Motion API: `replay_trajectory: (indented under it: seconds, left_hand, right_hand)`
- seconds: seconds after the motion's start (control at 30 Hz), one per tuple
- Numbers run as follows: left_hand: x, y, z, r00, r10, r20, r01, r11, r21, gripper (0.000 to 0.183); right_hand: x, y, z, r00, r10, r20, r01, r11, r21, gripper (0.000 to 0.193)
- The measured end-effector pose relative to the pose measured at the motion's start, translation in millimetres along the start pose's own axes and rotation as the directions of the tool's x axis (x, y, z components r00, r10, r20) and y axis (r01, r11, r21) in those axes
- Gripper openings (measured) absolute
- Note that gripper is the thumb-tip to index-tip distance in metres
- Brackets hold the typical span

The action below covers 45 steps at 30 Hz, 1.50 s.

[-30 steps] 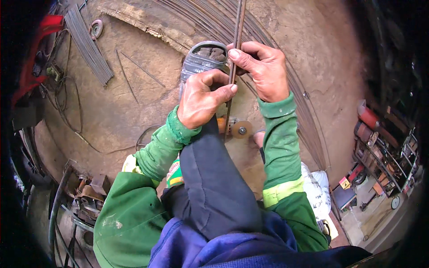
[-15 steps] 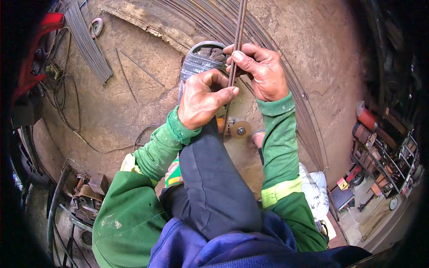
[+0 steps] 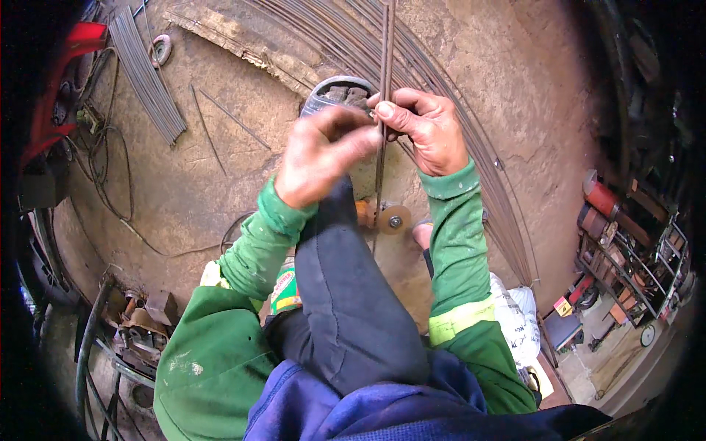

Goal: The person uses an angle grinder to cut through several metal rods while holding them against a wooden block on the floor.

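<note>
Several thin steel rods [image 3: 388,51], held side by side, run from the top of the picture down past my knee. My right hand [image 3: 429,128] pinches them between thumb and fingers. Close on their left side is my left hand [image 3: 320,156], smeared by motion; its thumb tip comes near the rods, and whether it grips them I cannot tell. Below the hands an orange angle grinder [image 3: 364,213] with a round tan disc [image 3: 395,220] lies partly hidden behind my leg and the rods. My shoe [image 3: 340,92] shows just beyond my left hand.
Long bent rods [image 3: 471,132] curve across the ground from top to right. A bundle of short rods [image 3: 147,81] and a wooden plank [image 3: 235,45] lie at the far left. Cables [image 3: 129,176] trail there too. White sacks [image 3: 518,316] stand beside my right arm; metal racks [image 3: 632,272] stand right.
My left hand has shifted slightly left and down, blurring, its thumb drawn back from across the rods. My right hand has lowered a little, and the rods have swung slightly left and nearer upright.
</note>
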<state>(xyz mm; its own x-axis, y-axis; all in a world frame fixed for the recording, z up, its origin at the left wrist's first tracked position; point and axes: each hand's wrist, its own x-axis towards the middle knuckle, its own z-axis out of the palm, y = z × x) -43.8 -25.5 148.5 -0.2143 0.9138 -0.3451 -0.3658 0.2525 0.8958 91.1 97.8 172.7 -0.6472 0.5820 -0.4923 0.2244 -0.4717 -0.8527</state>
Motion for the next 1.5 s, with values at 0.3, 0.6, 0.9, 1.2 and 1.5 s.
replay_trajectory:
  seconds: [0.3, 0.6, 0.9, 1.2, 1.5]
  left_hand:
    - [40, 48, -21, 0.974, 0.179, -0.139, -0.175, 0.984, 0.043, 0.026]
    - [34, 64, -28, 0.930, 0.303, -0.207, -0.309, 0.951, 0.001, 0.022]
    - [6, 85, -21, 0.935, 0.295, -0.197, -0.303, 0.953, -0.014, 0.018]
    - [-9, 118, -9, 0.793, 0.596, -0.125, -0.599, 0.801, 0.012, 0.016]
    - [-6, 120, -10, 0.698, 0.709, -0.094, -0.703, 0.705, 0.098, 0.014]
  right_hand:
    - [-15, 17, 11, 1.000, 0.007, 0.025, 0.000, 0.958, -0.285, 0.016]
    - [-29, 31, 11, 0.980, -0.180, 0.085, 0.197, 0.819, -0.539, 0.018]
    - [-51, 15, 28, 0.946, -0.307, 0.109, 0.312, 0.757, -0.575, 0.024]
    - [-50, -20, 28, 0.872, -0.482, 0.088, 0.436, 0.682, -0.587, 0.024]
    - [-27, -23, 27, 0.787, -0.586, 0.192, 0.546, 0.517, -0.659, 0.024]
